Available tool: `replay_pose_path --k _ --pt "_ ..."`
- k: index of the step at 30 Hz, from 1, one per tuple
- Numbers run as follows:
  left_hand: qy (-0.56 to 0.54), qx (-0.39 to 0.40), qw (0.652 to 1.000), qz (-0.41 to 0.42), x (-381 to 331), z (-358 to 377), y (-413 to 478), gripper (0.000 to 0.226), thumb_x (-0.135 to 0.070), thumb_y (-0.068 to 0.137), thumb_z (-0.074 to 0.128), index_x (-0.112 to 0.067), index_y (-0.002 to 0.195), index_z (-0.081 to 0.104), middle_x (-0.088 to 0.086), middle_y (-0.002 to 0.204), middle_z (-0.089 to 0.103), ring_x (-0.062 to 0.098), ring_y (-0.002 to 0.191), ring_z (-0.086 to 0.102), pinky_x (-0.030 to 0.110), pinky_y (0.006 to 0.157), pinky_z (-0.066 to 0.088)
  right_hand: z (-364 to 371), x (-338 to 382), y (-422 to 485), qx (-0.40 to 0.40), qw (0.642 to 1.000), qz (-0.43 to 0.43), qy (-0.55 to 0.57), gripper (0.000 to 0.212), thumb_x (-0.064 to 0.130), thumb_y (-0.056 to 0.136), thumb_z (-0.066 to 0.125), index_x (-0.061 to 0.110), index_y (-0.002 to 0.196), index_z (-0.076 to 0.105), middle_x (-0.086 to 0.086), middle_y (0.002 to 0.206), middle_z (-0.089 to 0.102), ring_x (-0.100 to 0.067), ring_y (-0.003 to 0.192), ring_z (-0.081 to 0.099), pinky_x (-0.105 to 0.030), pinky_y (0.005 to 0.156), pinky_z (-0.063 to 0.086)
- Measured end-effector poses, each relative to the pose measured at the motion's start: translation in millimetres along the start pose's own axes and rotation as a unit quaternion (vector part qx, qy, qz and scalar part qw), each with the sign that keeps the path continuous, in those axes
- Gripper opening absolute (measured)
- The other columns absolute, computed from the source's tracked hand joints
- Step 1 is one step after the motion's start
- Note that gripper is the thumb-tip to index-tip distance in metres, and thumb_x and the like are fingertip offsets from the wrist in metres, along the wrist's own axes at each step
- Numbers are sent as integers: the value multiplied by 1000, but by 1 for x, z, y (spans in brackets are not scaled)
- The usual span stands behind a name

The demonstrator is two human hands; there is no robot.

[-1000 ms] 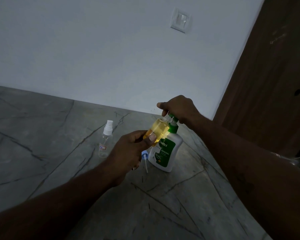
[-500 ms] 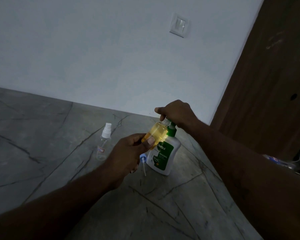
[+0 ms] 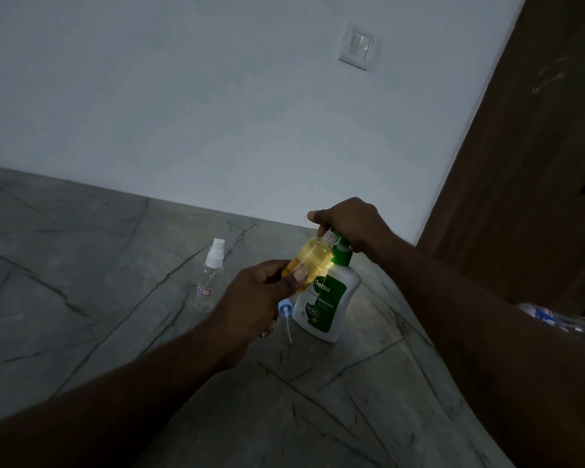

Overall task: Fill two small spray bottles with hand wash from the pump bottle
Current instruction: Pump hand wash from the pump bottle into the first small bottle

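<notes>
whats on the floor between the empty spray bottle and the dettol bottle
In the head view, the removed spray cap with dip tube lies there, beside the Dettol pump bottle; the left hand overlaps the gap.

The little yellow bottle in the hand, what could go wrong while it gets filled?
1. The little yellow bottle is tilted with its open mouth at the pump bottle spout. If it slips aside, soap may drip on the floor.
2. It looks nearly full, so more pumps by the right hand might overflow onto the left hand.
3. The loose spray top lies beside the pump bottle and could get knocked away.
</notes>
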State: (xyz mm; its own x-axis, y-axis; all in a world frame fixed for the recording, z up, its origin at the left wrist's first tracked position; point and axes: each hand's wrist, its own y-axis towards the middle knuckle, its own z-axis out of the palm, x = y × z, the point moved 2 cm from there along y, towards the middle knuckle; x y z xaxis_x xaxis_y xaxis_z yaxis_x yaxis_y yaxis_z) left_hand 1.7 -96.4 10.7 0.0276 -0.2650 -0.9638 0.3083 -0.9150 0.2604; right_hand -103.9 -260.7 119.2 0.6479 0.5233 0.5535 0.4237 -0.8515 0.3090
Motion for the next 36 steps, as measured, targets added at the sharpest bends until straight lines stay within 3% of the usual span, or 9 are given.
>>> replay_pose_path --k 5,9,15,22,28,30,32,34,36 --pt "1 2 1000 7 1 0 0 27 -42 93 62 -27 113 71 -5 58 66 10 39 34 21 38 34 -2 3 0 -3 1000 -15 -24 41 52 87 70 14 75 77 5 69 72 -9 58 62 -27 59 43" --pt "-7 2 1000 8 1 0 1 22 -41 93 62 -30 110 70 -2 61 67 9 39 35 21 37 34 -5 5 0 -22 999 -30 -37 41 50 89 68 18 65 74 8 60 67 -7 51 59 -23 57 41" --pt "-7 10 1000 -2 5 0 1 36 -51 85 63 -28 112 71 19 71 59 12 39 35 21 37 33 -6 4 -2 -22 999 -30 -40 43 52 90 66 19 63 74 9 61 68 -6 53 60 -23 55 42" --pt "10 14 1000 -14 8 0 2 40 -44 93 61 -20 125 67 13 73 67 7 37 41 22 37 37 -16 12 -3 -40 994 -67 -75 62 69 93 52 20 62 74 4 64 71 -15 59 67 -31 74 53" --pt "-6 20 1000 -17 7 0 2 44 -48 90 62 -20 124 68 20 76 65 9 38 39 22 37 35 -29 14 -12 -65 997 -27 41 76 81 88 46 14 68 76 0 64 71 -15 57 64 -30 60 49" --pt "-8 23 1000 -15 6 1 2 43 -48 90 62 -21 124 68 27 84 68 8 38 40 23 38 35 -35 14 -16 -85 995 -24 56 75 81 87 47 15 69 76 1 64 70 -16 57 66 -30 59 49" --pt "-20 23 999 -18 6 1 2 45 -48 89 62 -21 124 68 29 88 68 8 38 39 22 38 34 -38 11 -21 -120 992 -41 28 71 80 88 47 19 66 75 3 64 71 -17 63 69 -36 69 57" --pt "-31 25 999 -16 5 1 1 48 -50 86 62 -21 122 69 23 85 68 9 39 39 22 39 34 -39 7 -32 -165 985 -50 11 69 78 89 48 18 68 73 4 66 70 -18 68 70 -40 76 58" --pt "-38 21 999 -14 4 2 0 51 -51 83 62 -20 122 69 14 83 72 9 39 39 22 39 34 -37 1 -46 -216 975 -58 2 65 74 91 50 15 73 71 3 67 70 -16 68 67 -35 70 55"
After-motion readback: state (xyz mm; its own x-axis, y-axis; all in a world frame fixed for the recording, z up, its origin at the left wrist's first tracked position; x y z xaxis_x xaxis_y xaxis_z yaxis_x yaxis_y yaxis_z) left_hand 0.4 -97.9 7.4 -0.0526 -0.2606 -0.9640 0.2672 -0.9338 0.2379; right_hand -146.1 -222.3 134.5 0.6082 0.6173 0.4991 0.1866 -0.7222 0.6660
